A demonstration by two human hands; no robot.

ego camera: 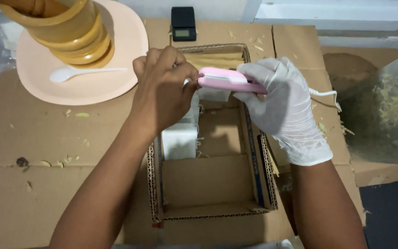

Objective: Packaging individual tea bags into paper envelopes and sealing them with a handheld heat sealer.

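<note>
— What's in the hands?
— A pink handheld sealer (pixel 229 79), held over the open cardboard box (pixel 260 184). The gloved right hand (pixel 284 108) grips its body; the bare left hand (pixel 164 90) is closed, pinching at its tip.
— And below?
— White paper sachets (pixel 180 138) lie in the box, one hanging under the sealer.
— Anything else?
— A peach plate (pixel 84 83) carries a white spoon (pixel 77 73) and a wooden mortar (pixel 67 30); a small black scale (pixel 183 23) sits behind.

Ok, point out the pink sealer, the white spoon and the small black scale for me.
pink sealer (pixel 224 79), head view, middle of its top shell.
white spoon (pixel 62 74), head view, its bowl, on the peach plate.
small black scale (pixel 183 22), head view, centre of its body.
</note>
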